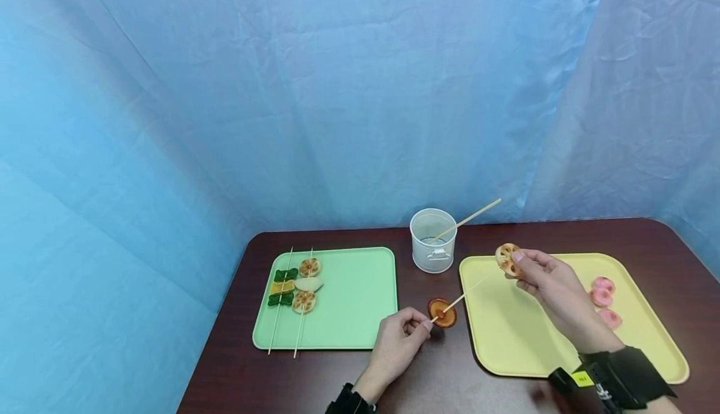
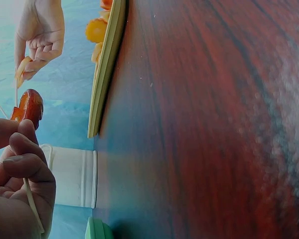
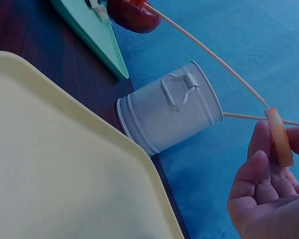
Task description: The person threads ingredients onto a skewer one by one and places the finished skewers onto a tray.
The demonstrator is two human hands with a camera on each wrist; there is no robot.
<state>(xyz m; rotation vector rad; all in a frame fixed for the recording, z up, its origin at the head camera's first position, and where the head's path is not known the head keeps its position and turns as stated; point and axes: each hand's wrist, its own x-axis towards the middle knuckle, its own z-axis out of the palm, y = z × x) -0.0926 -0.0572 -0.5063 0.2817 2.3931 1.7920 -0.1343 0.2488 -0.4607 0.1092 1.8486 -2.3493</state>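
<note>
1. While my left hand [image 1: 400, 342] pinched a skewer [image 1: 458, 299] near its lower end, my right hand [image 1: 554, 289] pinched a lotus slice [image 1: 509, 260] between thumb and fingers.
2. Skewer: slanted up toward the lotus slice, above the tabletop [image 1: 225, 364] gap between trays and the left edge of the yellow tray [image 1: 489, 339]. Lower end stuck out below my left fingers in the left wrist view.
3. Brown mushroom piece [image 1: 442, 313]: threaded on that skewer, just beyond my left fingertips, left of the yellow tray.
4. Lotus slice: held up over the yellow tray's far edge, skewer tip right at it; couldn't tell whether the tip had gone in.
5. Pink pieces [image 1: 600, 296]: grouped near the yellow tray's right edge, beyond my right wrist.
6. Green tray [image 1: 360, 301]: left part of tabletop. Two loaded skewers lay along its left edge, lower ends past its near edge. Left one: green, yellow, green pieces [image 1: 282, 287]. Right one: pale piece [image 1: 309, 284] between two lotus slices.
7. White bucket [image 1: 432, 248]: by the tabletop's far edge, between the trays, a stick [image 1: 478, 212] leaning out rightward.
</note>
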